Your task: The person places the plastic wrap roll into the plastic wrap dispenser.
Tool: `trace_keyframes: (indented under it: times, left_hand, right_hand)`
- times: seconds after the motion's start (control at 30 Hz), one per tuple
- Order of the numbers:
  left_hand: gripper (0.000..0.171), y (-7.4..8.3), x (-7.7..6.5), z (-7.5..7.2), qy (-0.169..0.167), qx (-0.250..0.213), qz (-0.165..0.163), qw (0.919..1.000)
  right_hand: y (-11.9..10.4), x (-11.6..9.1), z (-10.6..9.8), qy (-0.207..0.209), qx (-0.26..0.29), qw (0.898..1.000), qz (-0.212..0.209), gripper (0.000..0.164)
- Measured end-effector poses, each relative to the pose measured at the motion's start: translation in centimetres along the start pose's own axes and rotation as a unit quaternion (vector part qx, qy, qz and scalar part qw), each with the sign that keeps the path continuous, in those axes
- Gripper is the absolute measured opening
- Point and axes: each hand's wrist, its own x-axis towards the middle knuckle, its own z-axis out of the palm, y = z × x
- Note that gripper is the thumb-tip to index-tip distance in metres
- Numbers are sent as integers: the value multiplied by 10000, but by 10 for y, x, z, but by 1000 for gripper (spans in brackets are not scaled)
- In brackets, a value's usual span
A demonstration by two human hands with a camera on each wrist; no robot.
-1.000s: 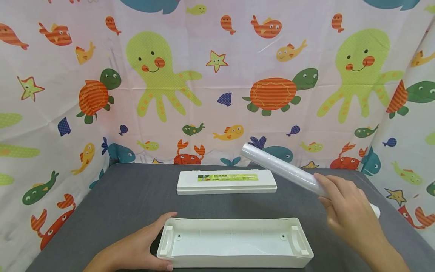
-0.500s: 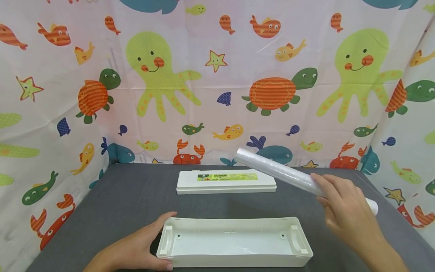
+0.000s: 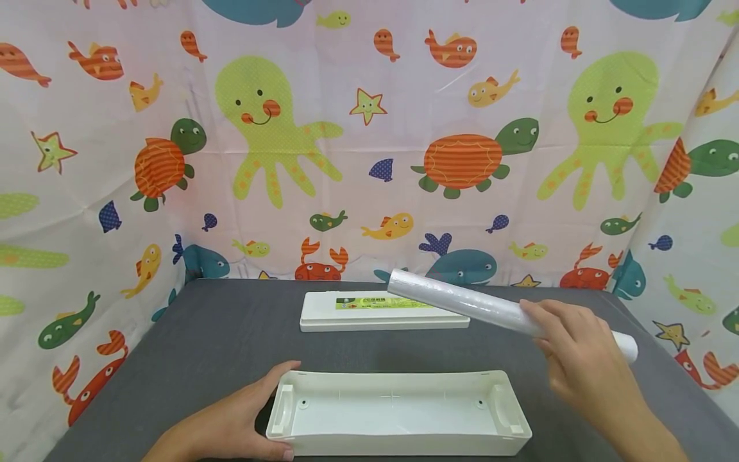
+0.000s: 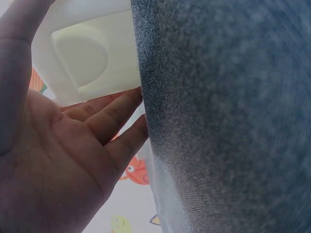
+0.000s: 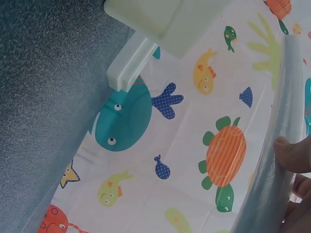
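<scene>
In the head view my right hand [image 3: 589, 359] grips a roll of cling film [image 3: 450, 298], tilted with its left end higher, above the table at the right. In the right wrist view the thumb presses along the cling film roll [image 5: 274, 145]. My left hand [image 3: 231, 414] holds the left end of an open white plastic box [image 3: 398, 444], thumb at the front corner and fingers at the back corner. The box lies on the table with its hollow side up. In the left wrist view the box's end wall [image 4: 80, 58] sits between thumb and fingers.
A long white lid [image 3: 346, 317] with a green-yellow label lies farther back on the dark grey table [image 3: 231, 321]; the film roll hides part of its right side. A curtain [image 3: 323, 141] printed with sea animals hangs behind and at both sides.
My right hand has brought the cling film roll slightly left and lowered its far end, so it now covers part of the lid. The left hand and box stay put.
</scene>
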Motion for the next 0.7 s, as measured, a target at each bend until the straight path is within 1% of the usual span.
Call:
trace_keyframes:
  times: [0.13, 0.23, 0.3, 0.37, 0.4, 0.53, 0.6, 0.63, 0.7]
  left_hand:
    - [109, 0, 0, 0, 2, -2, 9, 10000]
    - [110, -1, 0, 0, 7, -1, 19, 10000]
    - [109, -1, 0, 0, 15, -3, 23, 10000]
    - [110, -1, 0, 1, 27, 16, 40, 10000]
    - [110, -1, 0, 1, 31, 13, 40, 10000]
    - [109, -1, 0, 0, 13, 1, 12, 10000]
    - [109, -1, 0, 0, -11, -17, -13, 10000]
    - [109, -1, 0, 0, -19, -30, -25, 10000]
    - [109, -1, 0, 0, -28, -37, -19, 10000]
  right_hand:
    - [-1, 1, 0, -14, -9, 10000, -55, 64]
    - [-1, 2, 0, 53, 19, 9999, -145, 62]
    - [-1, 2, 1, 115, 50, 9996, -236, 56]
    - [-2, 2, 2, 133, 70, 9995, -286, 43]
    - [-2, 2, 3, 186, 86, 9992, -332, 41]
    - [-4, 2, 4, 129, 71, 9993, -331, 55]
    - [-5, 3, 4, 142, 66, 9992, -356, 57]
    - [-5, 3, 4, 71, 48, 9994, -323, 57]
    - [-5, 3, 4, 56, 52, 9994, -339, 57]
